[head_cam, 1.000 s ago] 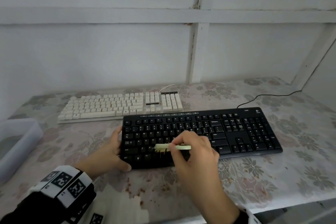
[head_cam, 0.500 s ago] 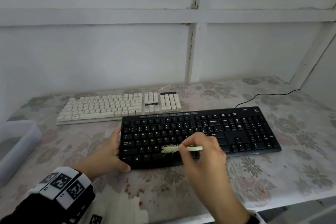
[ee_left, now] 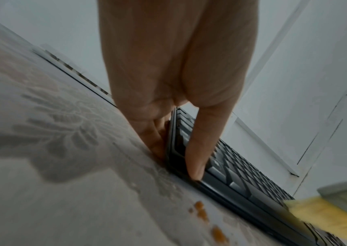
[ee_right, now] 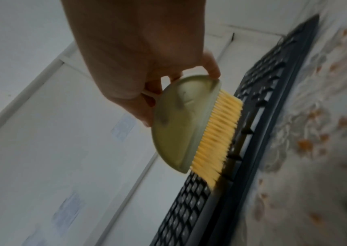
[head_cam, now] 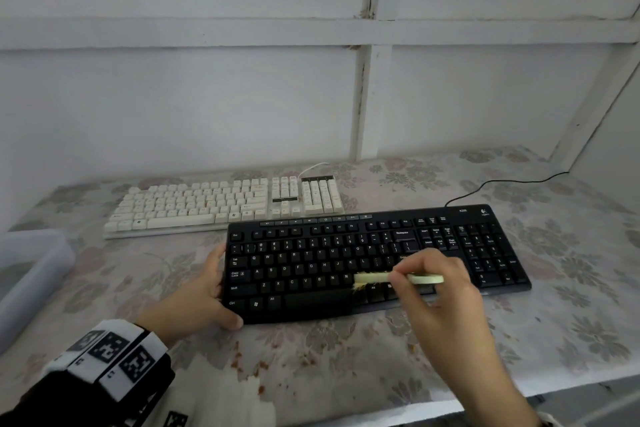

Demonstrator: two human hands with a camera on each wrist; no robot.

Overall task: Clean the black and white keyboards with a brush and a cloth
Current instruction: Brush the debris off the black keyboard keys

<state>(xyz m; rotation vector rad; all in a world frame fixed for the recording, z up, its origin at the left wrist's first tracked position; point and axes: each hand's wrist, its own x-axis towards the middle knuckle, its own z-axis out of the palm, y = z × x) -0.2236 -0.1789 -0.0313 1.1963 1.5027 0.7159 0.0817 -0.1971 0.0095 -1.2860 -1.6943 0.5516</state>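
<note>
R hand (head_cam: 438, 284) pinches the brush (head_cam: 398, 278), bristles on the black keyboard (head_cam: 374, 262) near its bottom row (blurry, looks touching). L hand (head_cam: 204, 291) grips the kbd's left edge. White keyboard (head_cam: 225, 204) just behind, on floral table (head_cam: 571, 305).

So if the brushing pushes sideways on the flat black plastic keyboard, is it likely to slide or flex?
The black plastic keyboard would probably slide: it lies flat on a smooth-looking floral table cover, and the left hand grips its left edge, seemingly to brace it. It looks rigid, so flexing seems unlikely. The brush has soft-looking yellow bristles, so its push is likely light.
</note>
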